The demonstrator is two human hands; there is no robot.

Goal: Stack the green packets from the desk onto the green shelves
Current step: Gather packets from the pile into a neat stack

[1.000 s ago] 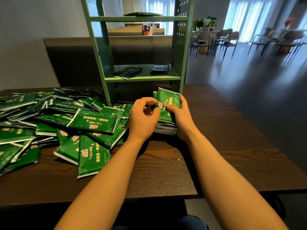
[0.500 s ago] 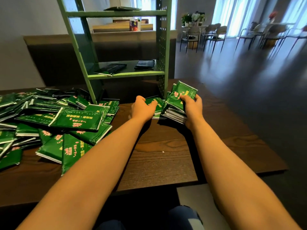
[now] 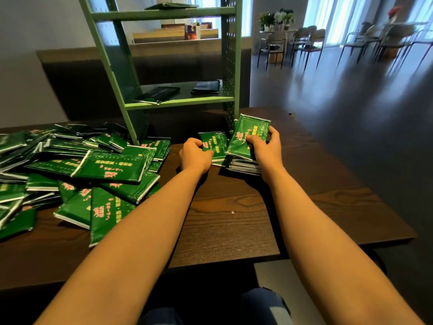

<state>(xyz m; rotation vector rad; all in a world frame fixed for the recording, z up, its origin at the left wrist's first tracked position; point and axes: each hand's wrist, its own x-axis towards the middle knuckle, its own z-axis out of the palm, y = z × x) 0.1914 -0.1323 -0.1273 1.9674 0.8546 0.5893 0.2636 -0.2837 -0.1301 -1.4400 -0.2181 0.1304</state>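
Open wood of the desk (image 3: 234, 226) is running from the near edge up to the hands, with the loose pile (image 3: 93, 170) crowding the left side. My left hand (image 3: 195, 157) is curling onto a single packet (image 3: 214, 143) lying flat, and the right hand (image 3: 267, 148) is gripping a tilted stack (image 3: 246, 141) just beside it, at the foot of the green shelves (image 3: 180, 102). A second ago both hands were working that stack, now the left one is off it
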